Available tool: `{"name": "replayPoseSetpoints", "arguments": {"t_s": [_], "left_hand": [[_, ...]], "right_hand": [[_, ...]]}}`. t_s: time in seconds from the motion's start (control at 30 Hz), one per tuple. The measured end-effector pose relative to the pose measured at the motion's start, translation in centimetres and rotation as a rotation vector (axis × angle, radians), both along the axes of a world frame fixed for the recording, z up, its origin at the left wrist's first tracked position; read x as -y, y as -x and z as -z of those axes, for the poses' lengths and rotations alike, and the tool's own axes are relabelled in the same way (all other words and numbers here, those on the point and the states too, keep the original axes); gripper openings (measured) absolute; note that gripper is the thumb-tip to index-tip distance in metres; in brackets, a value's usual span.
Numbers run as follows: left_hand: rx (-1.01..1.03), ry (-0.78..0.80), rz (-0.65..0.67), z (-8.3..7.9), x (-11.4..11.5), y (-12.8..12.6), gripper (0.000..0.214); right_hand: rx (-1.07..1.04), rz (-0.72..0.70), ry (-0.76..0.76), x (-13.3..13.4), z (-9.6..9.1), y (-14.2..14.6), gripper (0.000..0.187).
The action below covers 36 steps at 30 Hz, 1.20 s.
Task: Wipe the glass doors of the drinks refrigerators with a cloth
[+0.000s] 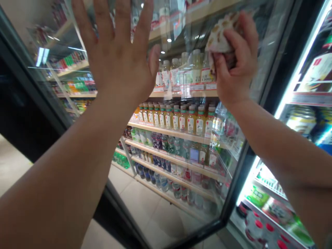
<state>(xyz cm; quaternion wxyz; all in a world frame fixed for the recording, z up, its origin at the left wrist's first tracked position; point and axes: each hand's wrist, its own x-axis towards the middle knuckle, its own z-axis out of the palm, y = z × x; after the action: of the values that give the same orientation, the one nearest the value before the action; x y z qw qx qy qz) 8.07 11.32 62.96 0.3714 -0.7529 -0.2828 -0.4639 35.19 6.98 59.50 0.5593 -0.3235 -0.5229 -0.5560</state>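
My left hand (120,58) is raised with its fingers spread, palm side toward the glass door (166,204); whether it touches the pane cannot be told. At the upper right, my right hand (237,65) grips a bunched cloth (221,36), white with brown spots, held against or close to the same glass. A black frame (233,193) borders the pane, which stands swung out at an angle. Shelves with rows of bottles show in the glass behind both hands.
Several rows of yellow juice bottles (176,117) appear in the pane. To the right are lit cooler shelves (311,98) with bottles and packs, red-capped bottles (259,224) lowest. Light floor tiles (124,180) lie below.
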Motion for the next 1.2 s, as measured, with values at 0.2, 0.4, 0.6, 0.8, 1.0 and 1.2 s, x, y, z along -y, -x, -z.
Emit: {"name": "replayPoseSetpoints", "arguments": {"t_s": [0.2,0.4,0.6,0.8,1.0,1.2], "left_hand": [[0.017,-0.004,-0.034,0.0,0.2,-0.2,0.062],[0.038,0.036,0.048,-0.1,0.5,-0.2,0.060],[0.040,0.001,0.088,0.1,-0.1,-0.3,0.060],[0.046,0.029,0.059,0.0,0.3,-0.3,0.060],[0.050,-0.010,0.059,0.2,0.0,-0.3,0.060],[0.045,-0.082,0.099,0.4,-0.2,-0.2,0.071]], "right_hand": [[0.301,-0.017,0.277,0.9,0.5,1.1,0.045],[0.148,0.024,0.046,0.2,0.3,-0.1,0.041],[0.257,0.009,0.276,0.4,0.8,0.5,0.045],[0.122,-0.101,0.049,-0.1,0.7,-0.8,0.044],[0.330,0.026,0.148,0.3,1.2,0.1,0.053],[0.140,0.073,-0.042,0.2,1.2,0.4,0.050]]}}
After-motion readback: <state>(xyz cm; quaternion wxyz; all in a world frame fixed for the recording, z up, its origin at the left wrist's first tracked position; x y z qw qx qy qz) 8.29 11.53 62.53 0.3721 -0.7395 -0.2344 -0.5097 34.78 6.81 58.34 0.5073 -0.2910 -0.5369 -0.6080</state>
